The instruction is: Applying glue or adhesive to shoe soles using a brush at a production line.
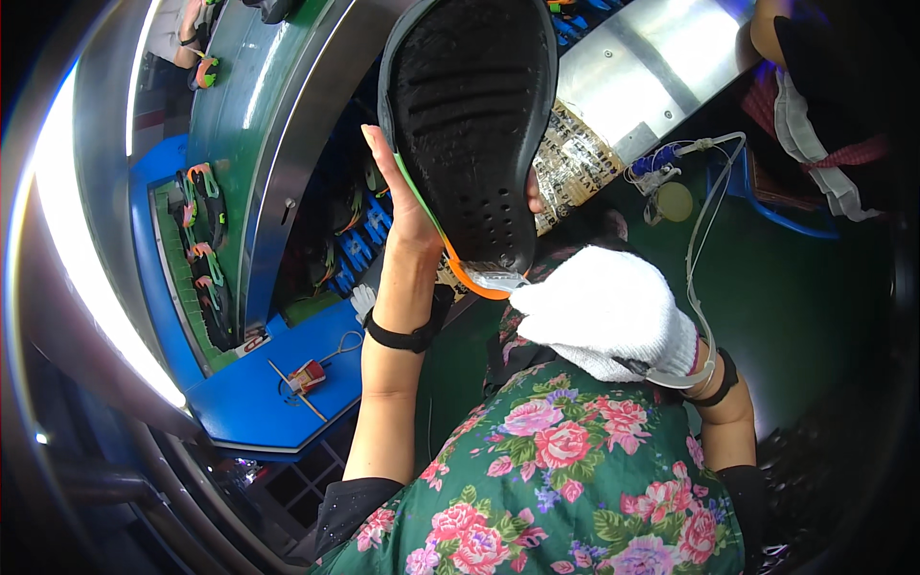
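Note:
A black shoe sole (470, 115), with cross ridges and small round holes, is held up in front of me, its narrow end toward my body. Green and orange edging (470, 278) runs along its lower left side and round the heel. My bare left hand (414, 206) wraps it from the left and beneath; one fingertip shows at its right side. In a white knitted glove, my right hand (604, 311) has its fingertips pinched at the heel edge, beside a clear shiny patch (494, 278). The glove hides exactly what its fingers cover.
On the left, a blue table (230, 402) carries a red tool with a wire handle (305, 377). Beyond it, a tray (182, 287) holds several colourful shoe parts beside a curved green conveyor (240, 86). A metal machine arm (652, 77) and a pale hose (695, 240) are right. Another person's arm (187, 43) shows top left.

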The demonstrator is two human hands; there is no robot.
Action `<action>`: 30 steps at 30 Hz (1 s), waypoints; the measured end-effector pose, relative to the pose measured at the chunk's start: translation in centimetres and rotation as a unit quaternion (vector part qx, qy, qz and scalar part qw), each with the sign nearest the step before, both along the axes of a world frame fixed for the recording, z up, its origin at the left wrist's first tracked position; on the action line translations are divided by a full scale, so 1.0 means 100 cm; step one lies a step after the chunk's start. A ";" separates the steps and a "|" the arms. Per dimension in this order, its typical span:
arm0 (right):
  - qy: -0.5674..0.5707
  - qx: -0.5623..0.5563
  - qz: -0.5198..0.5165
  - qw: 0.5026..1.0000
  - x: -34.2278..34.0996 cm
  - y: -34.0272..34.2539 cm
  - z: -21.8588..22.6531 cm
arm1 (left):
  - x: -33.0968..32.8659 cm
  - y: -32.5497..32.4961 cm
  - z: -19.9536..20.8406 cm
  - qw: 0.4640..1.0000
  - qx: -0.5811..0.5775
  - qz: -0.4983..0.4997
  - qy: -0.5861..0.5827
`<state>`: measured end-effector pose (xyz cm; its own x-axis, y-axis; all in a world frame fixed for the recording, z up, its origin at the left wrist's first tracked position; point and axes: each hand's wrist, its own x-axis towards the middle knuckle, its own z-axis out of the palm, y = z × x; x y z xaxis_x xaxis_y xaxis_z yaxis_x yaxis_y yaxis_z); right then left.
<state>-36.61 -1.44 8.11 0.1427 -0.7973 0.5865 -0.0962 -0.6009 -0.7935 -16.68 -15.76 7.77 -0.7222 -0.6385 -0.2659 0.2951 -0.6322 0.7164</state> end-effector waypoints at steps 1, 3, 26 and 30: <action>-0.001 -0.001 0.000 1.000 -0.001 0.000 -0.001 | 0.000 0.000 0.000 1.000 -0.012 -0.002 -0.013; 0.004 0.004 -0.016 1.000 -0.003 -0.002 -0.003 | -0.005 0.000 0.004 1.000 0.018 0.015 -0.002; -0.096 0.142 0.121 0.978 -0.004 -0.017 -0.007 | 0.012 -0.006 -0.038 0.995 0.050 0.032 0.086; 0.112 0.016 0.066 0.991 0.002 -0.018 -0.016 | 0.016 -0.004 -0.045 0.995 0.077 -0.003 0.066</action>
